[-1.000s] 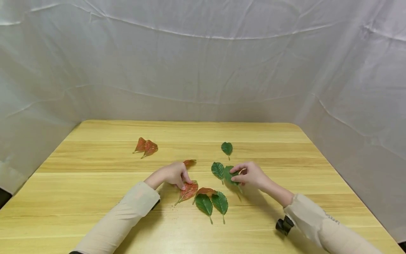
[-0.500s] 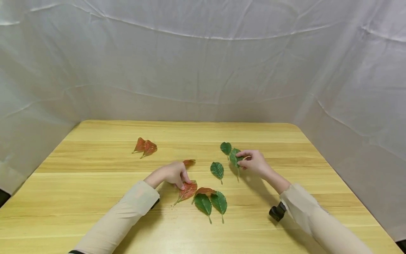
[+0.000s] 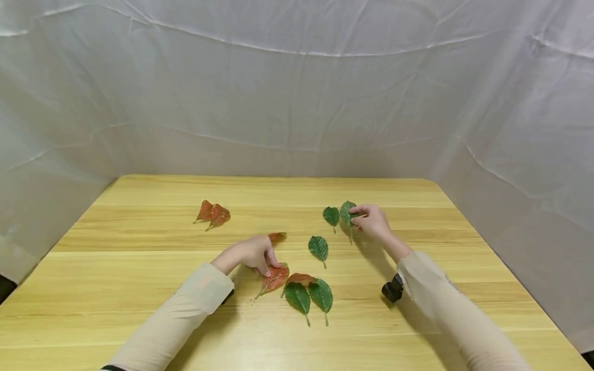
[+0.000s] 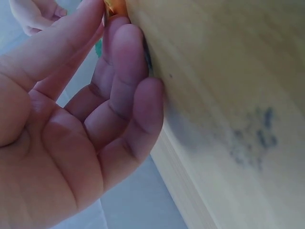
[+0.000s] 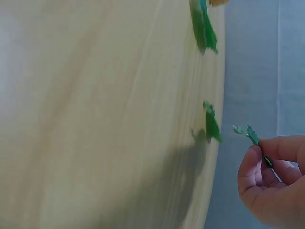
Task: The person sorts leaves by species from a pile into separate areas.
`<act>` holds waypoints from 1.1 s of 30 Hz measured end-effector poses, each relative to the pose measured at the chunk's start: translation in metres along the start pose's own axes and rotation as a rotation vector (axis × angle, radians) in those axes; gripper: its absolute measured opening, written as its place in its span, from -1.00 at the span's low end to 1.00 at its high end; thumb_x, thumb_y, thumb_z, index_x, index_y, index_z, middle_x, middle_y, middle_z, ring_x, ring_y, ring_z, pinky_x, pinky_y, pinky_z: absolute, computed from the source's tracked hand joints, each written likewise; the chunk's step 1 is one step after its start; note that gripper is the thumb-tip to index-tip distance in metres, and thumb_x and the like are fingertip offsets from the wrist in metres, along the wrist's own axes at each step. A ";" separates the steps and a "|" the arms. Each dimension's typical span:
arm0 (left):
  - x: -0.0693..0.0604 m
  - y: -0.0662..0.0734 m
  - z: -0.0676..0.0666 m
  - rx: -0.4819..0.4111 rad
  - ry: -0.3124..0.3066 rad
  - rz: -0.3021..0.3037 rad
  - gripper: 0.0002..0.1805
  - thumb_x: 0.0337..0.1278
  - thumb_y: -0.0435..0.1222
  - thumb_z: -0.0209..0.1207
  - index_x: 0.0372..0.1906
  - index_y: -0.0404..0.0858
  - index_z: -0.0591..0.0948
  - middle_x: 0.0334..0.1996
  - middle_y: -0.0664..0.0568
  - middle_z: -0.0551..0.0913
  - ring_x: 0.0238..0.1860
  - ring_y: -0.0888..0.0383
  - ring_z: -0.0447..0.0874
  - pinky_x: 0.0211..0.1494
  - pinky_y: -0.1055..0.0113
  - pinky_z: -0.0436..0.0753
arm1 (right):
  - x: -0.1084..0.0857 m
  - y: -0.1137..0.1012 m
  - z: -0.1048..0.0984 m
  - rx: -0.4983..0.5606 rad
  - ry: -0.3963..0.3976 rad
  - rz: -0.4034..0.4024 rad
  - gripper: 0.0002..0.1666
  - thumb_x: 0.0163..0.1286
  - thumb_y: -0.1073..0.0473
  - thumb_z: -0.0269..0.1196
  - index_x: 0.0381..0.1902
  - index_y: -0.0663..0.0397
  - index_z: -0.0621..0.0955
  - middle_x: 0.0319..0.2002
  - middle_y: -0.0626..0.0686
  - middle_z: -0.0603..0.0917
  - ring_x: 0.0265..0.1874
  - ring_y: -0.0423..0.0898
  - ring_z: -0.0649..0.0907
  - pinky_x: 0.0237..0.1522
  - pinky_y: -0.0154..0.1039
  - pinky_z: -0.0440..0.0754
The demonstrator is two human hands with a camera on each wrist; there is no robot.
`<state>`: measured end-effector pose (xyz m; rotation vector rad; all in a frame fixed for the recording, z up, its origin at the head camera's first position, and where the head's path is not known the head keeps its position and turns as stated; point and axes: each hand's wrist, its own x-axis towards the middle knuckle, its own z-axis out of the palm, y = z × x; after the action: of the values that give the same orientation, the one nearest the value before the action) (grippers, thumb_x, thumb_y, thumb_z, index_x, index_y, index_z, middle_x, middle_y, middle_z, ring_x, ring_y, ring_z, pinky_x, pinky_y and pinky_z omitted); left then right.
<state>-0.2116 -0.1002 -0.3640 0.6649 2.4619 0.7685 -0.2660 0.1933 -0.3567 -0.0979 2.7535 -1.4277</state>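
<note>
In the head view my right hand [image 3: 373, 221] pinches a green leaf [image 3: 347, 211] just right of a small green leaf [image 3: 331, 215] on the table. The right wrist view shows the held leaf [image 5: 249, 133] between thumb and fingers of the hand [image 5: 276, 176], off the tabletop. My left hand [image 3: 252, 255] has its thumb and a fingertip on a red leaf [image 3: 276, 278] lying at centre; in the left wrist view the other fingers of the hand [image 4: 90, 109] curl, and a bit of orange leaf [image 4: 116, 6] shows at the fingertips.
Two red leaves [image 3: 219, 216] lie together at the back left. One green leaf [image 3: 318, 248] lies at centre; a reddish leaf [image 3: 301, 279] overlaps two green leaves [image 3: 297, 298] nearer the front. Another red leaf [image 3: 277, 236] is beyond my left hand. A pale curtain [image 3: 297, 103] surrounds the wooden table [image 3: 139, 309].
My right hand has carried its green leaf away from me, from beside the centre green leaf to the right of the small far one. The left hand has stayed in place.
</note>
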 end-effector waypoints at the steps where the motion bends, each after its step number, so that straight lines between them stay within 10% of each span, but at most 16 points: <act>1: 0.000 0.000 0.000 -0.001 0.000 0.001 -0.76 -0.26 -0.54 0.31 -0.33 -0.31 0.70 -0.37 -0.04 0.67 -0.72 0.22 0.48 -0.60 0.39 0.54 | 0.003 0.001 0.000 -0.002 0.004 0.010 -0.69 0.20 0.44 0.11 -0.07 0.41 0.52 -0.17 0.31 0.55 -0.44 0.06 0.57 -0.30 -0.10 0.57; 13: 0.001 0.000 -0.001 -0.008 0.002 -0.007 -0.76 -0.26 -0.54 0.32 -0.33 -0.31 0.70 -0.37 -0.03 0.67 -0.73 0.21 0.49 -0.60 0.39 0.54 | 0.024 0.011 0.009 0.042 0.004 0.151 -0.69 0.21 0.49 0.09 -0.06 0.41 0.51 -0.09 0.33 0.51 -0.49 -0.10 0.54 -0.39 -0.29 0.56; 33: 0.000 -0.001 0.000 -0.022 0.003 0.015 -0.77 -0.28 -0.55 0.32 -0.36 -0.34 0.70 -0.30 -0.06 0.66 -0.73 0.22 0.49 -0.60 0.39 0.54 | 0.035 0.020 0.012 -0.015 -0.050 0.163 -0.60 0.23 0.44 0.10 0.05 0.47 0.41 -0.03 0.35 0.45 -0.28 0.06 0.58 -0.33 -0.27 0.58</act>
<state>-0.2117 -0.1008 -0.3649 0.6755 2.4499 0.8020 -0.3009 0.1927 -0.3798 0.0872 2.6632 -1.3454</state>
